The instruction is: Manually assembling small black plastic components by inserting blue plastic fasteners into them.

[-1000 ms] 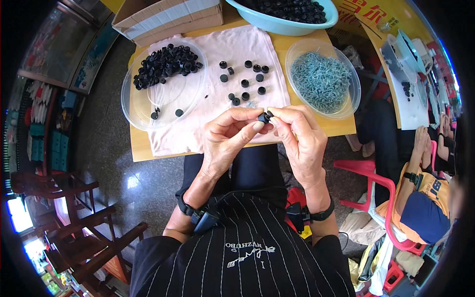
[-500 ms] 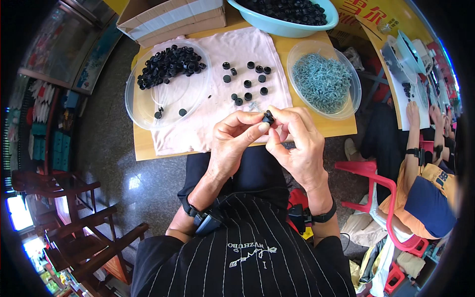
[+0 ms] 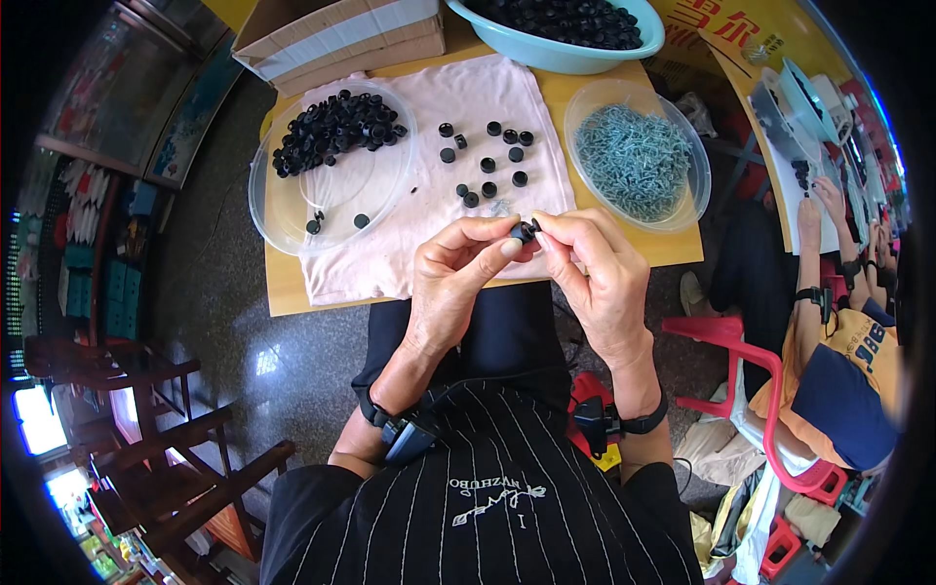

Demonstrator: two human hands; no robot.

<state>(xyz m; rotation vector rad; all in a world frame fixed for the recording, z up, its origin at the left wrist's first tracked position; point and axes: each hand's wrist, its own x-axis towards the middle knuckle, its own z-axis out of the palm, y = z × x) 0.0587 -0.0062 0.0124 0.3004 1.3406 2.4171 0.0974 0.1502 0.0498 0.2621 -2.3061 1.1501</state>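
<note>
Just over the front edge of the table, my left hand (image 3: 450, 273) pinches a small round black plastic cap (image 3: 520, 232) between thumb and fingertips. My right hand (image 3: 597, 273) meets it from the other side, thumb and forefinger closed on a smaller black piece (image 3: 534, 225) against the cap; fingers partly cover both. Beyond my hands, several similar black caps (image 3: 488, 166) lie scattered on a pale pink cloth (image 3: 429, 253). A few silver screws (image 3: 501, 209) rest on the cloth near my fingertips.
On the left, a clear round tray (image 3: 283, 229) bears a heap of black parts (image 3: 341, 132). To the right stands a clear tub of silver screws (image 3: 639, 161). A cardboard box (image 3: 341, 39) and a pale blue basin (image 3: 556, 58) stand behind. Another person (image 3: 843, 380) sits at right, beside a red stool (image 3: 721, 336).
My right fingers have drawn slightly right, showing more of the small black piece beside the cap. My left hand has barely shifted. At right, the other person's hands have moved.
</note>
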